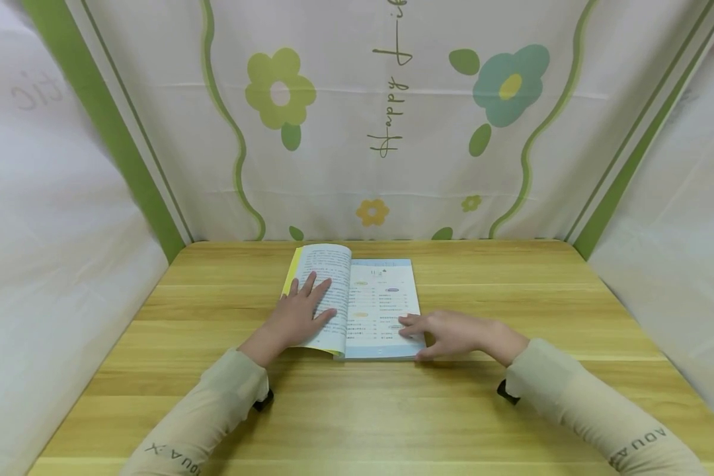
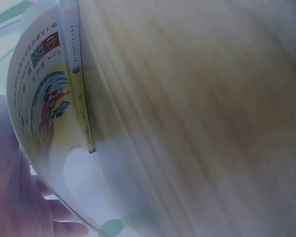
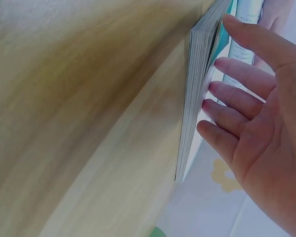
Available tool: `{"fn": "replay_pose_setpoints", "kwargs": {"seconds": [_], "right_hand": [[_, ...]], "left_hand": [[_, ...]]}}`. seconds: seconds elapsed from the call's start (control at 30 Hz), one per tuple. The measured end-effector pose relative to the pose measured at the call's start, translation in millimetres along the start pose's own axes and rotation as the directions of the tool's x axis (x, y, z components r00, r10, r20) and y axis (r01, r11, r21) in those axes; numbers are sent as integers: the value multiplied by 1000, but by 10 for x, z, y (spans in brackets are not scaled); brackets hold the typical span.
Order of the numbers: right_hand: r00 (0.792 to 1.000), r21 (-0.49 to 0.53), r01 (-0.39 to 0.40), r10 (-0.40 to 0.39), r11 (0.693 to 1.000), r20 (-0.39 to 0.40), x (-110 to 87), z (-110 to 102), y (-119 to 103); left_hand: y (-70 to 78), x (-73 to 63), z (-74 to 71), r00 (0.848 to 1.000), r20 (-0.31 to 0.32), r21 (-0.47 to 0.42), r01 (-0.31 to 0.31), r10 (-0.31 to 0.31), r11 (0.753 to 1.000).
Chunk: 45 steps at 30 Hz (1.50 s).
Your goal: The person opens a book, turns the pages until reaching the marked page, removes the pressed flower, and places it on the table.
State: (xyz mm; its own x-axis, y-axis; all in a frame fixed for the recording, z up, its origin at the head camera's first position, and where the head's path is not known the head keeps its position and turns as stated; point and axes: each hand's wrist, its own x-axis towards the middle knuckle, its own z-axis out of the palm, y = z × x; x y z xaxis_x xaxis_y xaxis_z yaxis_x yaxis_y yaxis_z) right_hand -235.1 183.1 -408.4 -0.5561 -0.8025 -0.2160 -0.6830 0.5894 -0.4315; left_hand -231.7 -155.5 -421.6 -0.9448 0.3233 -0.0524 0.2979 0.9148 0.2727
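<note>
An open paperback book [image 1: 365,330] lies on the table, its left pages raised in a curve and its right page flat. Text fills the left page; the right page carries short printed lines and small coloured labels between pale blue bands. My left hand [image 1: 297,317] rests on the left page with spread fingers. The left wrist view catches the book's illustrated cover [image 2: 49,113] from outside, bent upward, and its spine. At the lower right of the book, my right hand [image 1: 452,332] touches the page with extended fingertips, thumb near the bottom corner. The right wrist view shows the thick page edges [image 3: 195,84] beside those fingers.
The book sits toward the back of a wooden table [image 1: 369,416]. Behind it hangs a white curtain [image 1: 345,145] printed with flowers and lettering, and white fabric walls stand on both sides. Each wrist carries a small black device [image 1: 264,400] under the sleeve.
</note>
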Motion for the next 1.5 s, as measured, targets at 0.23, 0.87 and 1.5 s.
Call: {"fn": "replay_pose_setpoints", "kwargs": {"seconds": [0.23,0.87,1.5], "right_hand": [[1000,-17,21,-21,1000,-2,-17,-12,16],[998,-65,3,-7,998,-63,-40,23,59],[980,-83,63,-77,995,-183,39,15,157]], "left_hand": [[-19,-12,-15,1000,0,-8,-26,26,1000],[34,-6,-9,993,36,25,-116,116,993],[11,-20,-26,990,90,-4,-106,106,994]]}}
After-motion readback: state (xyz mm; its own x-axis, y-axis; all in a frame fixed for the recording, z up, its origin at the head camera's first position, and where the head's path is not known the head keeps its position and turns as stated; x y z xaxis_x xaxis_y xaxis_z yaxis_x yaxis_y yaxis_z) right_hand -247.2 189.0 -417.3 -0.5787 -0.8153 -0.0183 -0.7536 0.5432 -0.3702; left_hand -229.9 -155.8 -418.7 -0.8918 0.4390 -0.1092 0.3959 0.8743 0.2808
